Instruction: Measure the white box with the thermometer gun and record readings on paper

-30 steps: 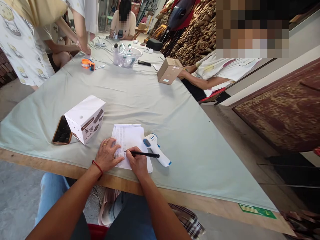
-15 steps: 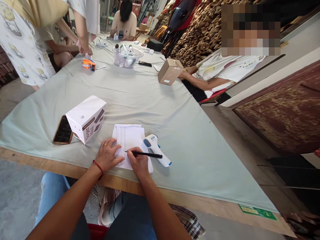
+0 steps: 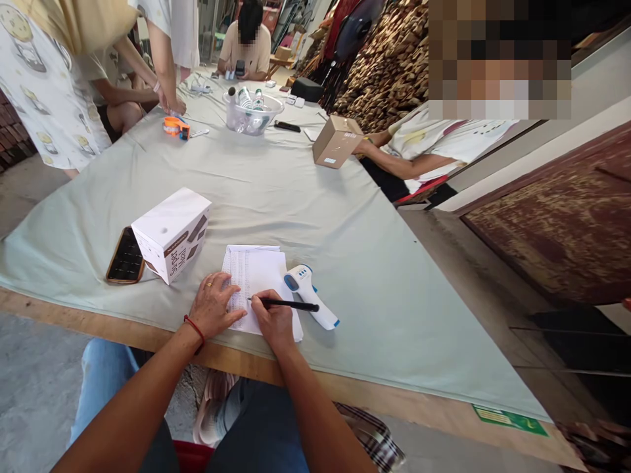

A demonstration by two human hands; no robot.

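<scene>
White paper sheets (image 3: pixel 263 269) lie at the near edge of the table, their left part covered in small writing. My left hand (image 3: pixel 213 304) rests on the left side of the sheets, fingers spread, a ring on one finger and a red cord at the wrist. In my right hand (image 3: pixel 273 320) is a black pen (image 3: pixel 296 304), its tip at the paper just right of the written columns. A white and blue infrared thermometer (image 3: pixel 311 295) lies right of the sheets. To the left stand a white box (image 3: pixel 172 230) and a phone (image 3: pixel 125 257) lying flat beside it.
The cloth-covered table (image 3: pixel 394 315) stretches away from me. Farther off are a plastic basin (image 3: pixel 251 118) with bottles, an orange tape dispenser (image 3: pixel 175 127), a black case (image 3: pixel 306 89) and a cardboard box (image 3: pixel 336 141) by a seated person's hands. Other people are at the far and left sides.
The view has shifted very slightly. Both hands, the pen and the sheets keep nearly the same places, and the seated person's head at the right has moved a little.
</scene>
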